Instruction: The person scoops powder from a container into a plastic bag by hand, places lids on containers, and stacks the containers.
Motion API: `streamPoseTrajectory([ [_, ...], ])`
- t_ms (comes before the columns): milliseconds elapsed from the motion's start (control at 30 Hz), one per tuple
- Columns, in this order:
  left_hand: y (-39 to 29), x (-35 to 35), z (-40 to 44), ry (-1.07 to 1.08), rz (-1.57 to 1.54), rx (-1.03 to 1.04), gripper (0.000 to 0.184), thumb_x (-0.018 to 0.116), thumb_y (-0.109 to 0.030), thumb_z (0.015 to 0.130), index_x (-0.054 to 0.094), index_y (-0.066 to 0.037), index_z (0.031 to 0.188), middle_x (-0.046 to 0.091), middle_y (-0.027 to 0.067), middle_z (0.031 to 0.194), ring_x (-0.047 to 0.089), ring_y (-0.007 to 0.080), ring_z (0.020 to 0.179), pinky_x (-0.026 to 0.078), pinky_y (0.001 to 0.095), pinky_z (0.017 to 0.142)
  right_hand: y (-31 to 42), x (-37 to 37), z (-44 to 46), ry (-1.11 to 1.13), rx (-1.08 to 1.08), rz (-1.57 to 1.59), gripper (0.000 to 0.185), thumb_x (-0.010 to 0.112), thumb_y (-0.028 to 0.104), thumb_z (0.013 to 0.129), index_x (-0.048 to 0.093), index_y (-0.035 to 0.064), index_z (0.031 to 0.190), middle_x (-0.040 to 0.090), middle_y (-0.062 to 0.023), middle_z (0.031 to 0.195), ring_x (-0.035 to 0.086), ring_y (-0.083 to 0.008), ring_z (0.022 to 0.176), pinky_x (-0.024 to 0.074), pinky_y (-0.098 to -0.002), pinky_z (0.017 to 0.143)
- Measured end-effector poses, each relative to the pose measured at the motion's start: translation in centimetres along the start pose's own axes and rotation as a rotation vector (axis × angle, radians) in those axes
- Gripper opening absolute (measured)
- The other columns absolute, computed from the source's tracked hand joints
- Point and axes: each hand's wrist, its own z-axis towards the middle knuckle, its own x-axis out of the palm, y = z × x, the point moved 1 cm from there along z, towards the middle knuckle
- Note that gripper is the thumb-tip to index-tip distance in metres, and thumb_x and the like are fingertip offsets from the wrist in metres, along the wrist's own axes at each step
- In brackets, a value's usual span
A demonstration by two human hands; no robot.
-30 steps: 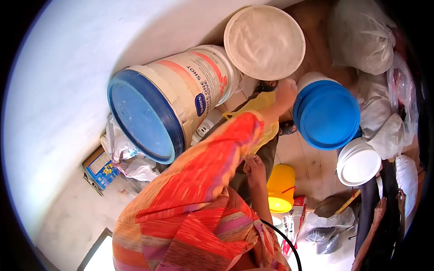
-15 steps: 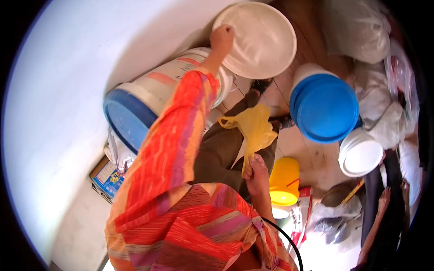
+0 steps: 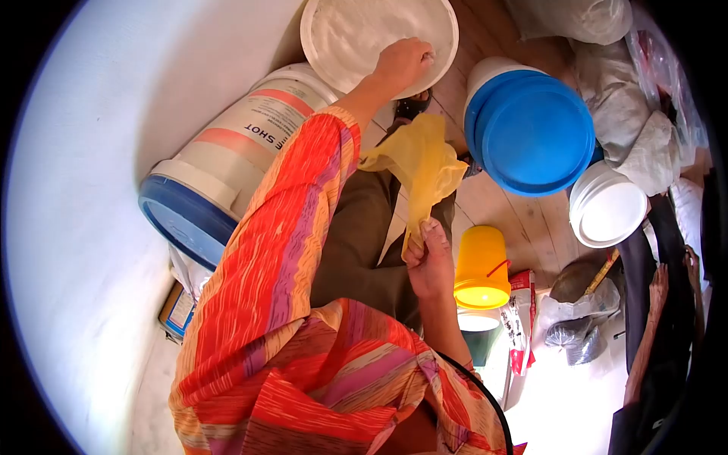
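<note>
My left hand (image 3: 406, 62) is closed over the round whitish lid or tray (image 3: 364, 38) at the top, its arm reaching up from the lower left. Whatever its fingers may hold is hidden. In my right hand (image 3: 430, 262), near the middle, the gathered lower end of a thin yellow plastic bag (image 3: 419, 163) is gripped. The bag's loose part spreads upward over my legs.
A large white bucket with a blue lid (image 3: 186, 216) lies left. Blue-topped buckets (image 3: 538, 135), a white tub (image 3: 609, 205) and a yellow bucket (image 3: 482, 265) stand right. Sacks (image 3: 618, 114) line the right side. Another person's arm (image 3: 648, 334) shows lower right.
My left hand moved from beside the blue-topped bucket leftward to the lid's left edge, then right across the lid. My right hand keeps the bag. The view has shifted, with surroundings higher in frame.
</note>
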Motion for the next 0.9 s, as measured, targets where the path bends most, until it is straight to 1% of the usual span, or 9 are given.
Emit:
streamPoseTrajectory([
  [33, 0.1, 0.2, -0.1, -0.018, 0.03, -0.01, 0.016, 0.06, -0.022, 0.079, 0.062, -0.013, 0.093, 0.058, 0.0065, 0.086, 0.058, 0.0259, 0.084, 0.047, 0.0361, 0.074, 0.2, 0.2, -0.3, -0.004, 0.001, -0.001, 0.003, 0.052, 0.014, 0.091, 0.051, 0.0112, 0.092, 0.04, 0.0053, 0.064, 0.032, -0.0048, 0.05, 0.0269, -0.02, 0.046],
  [100, 0.4, 0.8, 0.2, -0.039, 0.058, -0.013, 0.017, 0.06, -0.022, 0.079, 0.062, -0.014, 0.094, 0.058, 0.0058, 0.087, 0.057, 0.0257, 0.085, 0.047, 0.0366, 0.075, 0.6, 0.7, -0.4, 0.025, -0.004, -0.024, 0.008, 0.049, 0.018, 0.092, 0.047, 0.0103, 0.095, 0.035, 0.0055, 0.064, 0.028, -0.0038, 0.051, 0.0249, -0.0183, 0.044],
  [200, 0.7, 1.6, 0.0, -0.098, 0.077, 0.011, 0.017, 0.06, -0.023, 0.079, 0.062, -0.013, 0.094, 0.058, 0.0055, 0.089, 0.057, 0.0254, 0.089, 0.047, 0.037, 0.076, 0.8, 1.0, -0.7, 0.021, 0.011, 0.023, 0.004, 0.052, 0.015, 0.091, 0.051, 0.0111, 0.093, 0.04, 0.0054, 0.064, 0.03, -0.0042, 0.05, 0.0256, -0.0195, 0.046],
  [400, 0.6, 2.0, 0.3, -0.059, 0.046, -0.006, 0.019, 0.06, -0.023, 0.079, 0.062, -0.012, 0.094, 0.057, 0.0066, 0.091, 0.056, 0.0268, 0.091, 0.047, 0.0377, 0.078, 1.3, 1.3, -1.3, -0.016, -0.001, 0.039, 0.007, 0.053, 0.015, 0.09, 0.05, 0.0104, 0.094, 0.038, 0.0052, 0.063, 0.029, -0.0042, 0.05, 0.0253, -0.0187, 0.046],
  [533, 0.8, 2.2, 0.4, -0.08, -0.01, -0.068, 0.017, 0.061, -0.025, 0.079, 0.065, -0.012, 0.089, 0.058, 0.0078, 0.088, 0.057, 0.0273, 0.087, 0.047, 0.0374, 0.076, 1.9, 1.2, -1.5, 0.011, -0.042, 0.044, 0.009, 0.053, 0.015, 0.09, 0.05, 0.0101, 0.097, 0.039, 0.0049, 0.064, 0.03, -0.0042, 0.05, 0.0257, -0.0186, 0.046],
  [600, 0.8, 1.9, 0.5, -0.1, -0.039, -0.099, 0.016, 0.061, -0.025, 0.079, 0.065, -0.012, 0.087, 0.06, 0.0082, 0.087, 0.058, 0.0275, 0.085, 0.047, 0.0372, 0.075, 2.3, 1.1, -1.5, 0.023, -0.043, 0.067, 0.012, 0.052, 0.015, 0.09, 0.049, 0.0096, 0.1, 0.041, 0.0042, 0.067, 0.032, -0.0043, 0.052, 0.0259, -0.0185, 0.045],
  [667, 0.6, 1.6, 0.6, -0.12, -0.175, -0.162, 0.017, 0.062, -0.026, 0.078, 0.066, -0.012, 0.086, 0.062, 0.0088, 0.084, 0.059, 0.0281, 0.081, 0.047, 0.0372, 0.073, 3.0, 1.4, -1.7, 0.015, -0.057, 0.073, 0.014, 0.052, 0.015, 0.09, 0.048, 0.0095, 0.102, 0.042, 0.0039, 0.07, 0.033, -0.0045, 0.053, 0.0266, -0.0181, 0.045],
  [800, 0.4, 1.8, 1.1, -0.142, -0.17, -0.124, 0.017, 0.062, -0.025, 0.078, 0.066, -0.012, 0.088, 0.064, 0.0087, 0.082, 0.059, 0.0283, 0.08, 0.047, 0.0375, 0.072, 4.0, 1.5, -1.6, 0.04, -0.073, 0.132, 0.016, 0.051, 0.015, 0.09, 0.048, 0.009, 0.104, 0.046, 0.0031, 0.079, 0.035, -0.0051, 0.056, 0.029, -0.0171, 0.046],
  [900, 0.2, 2.4, 1.8, -0.142, -0.167, -0.093, 0.018, 0.062, -0.024, 0.078, 0.065, -0.011, 0.09, 0.064, 0.0098, 0.085, 0.059, 0.0289, 0.081, 0.047, 0.0379, 0.073, 4.5, 1.8, -1.6, 0.042, -0.078, 0.146, 0.019, 0.051, 0.015, 0.09, 0.048, 0.0088, 0.107, 0.048, 0.0026, 0.084, 0.036, -0.0051, 0.057, 0.0302, -0.0166, 0.046],
])
